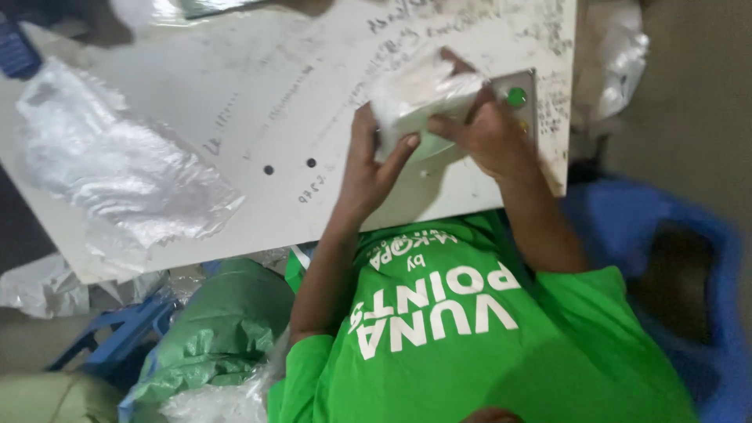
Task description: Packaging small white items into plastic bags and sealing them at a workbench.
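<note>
A small white box wrapped in clear plastic (419,94) is held above the white table (258,94) near its right edge. My left hand (368,157) grips the box's lower left corner, thumb on its front. My right hand (482,125) clasps the box from the right side, fingers curled over its top. Both hands are closed on it. The frame is blurred, so the box's details are unclear.
A crumpled clear plastic sheet (117,168) lies on the table's left part. A grey plate with a green button (515,96) sits at the table's right edge. A green plastic bag (223,325) lies below left, a blue chair (666,258) to the right.
</note>
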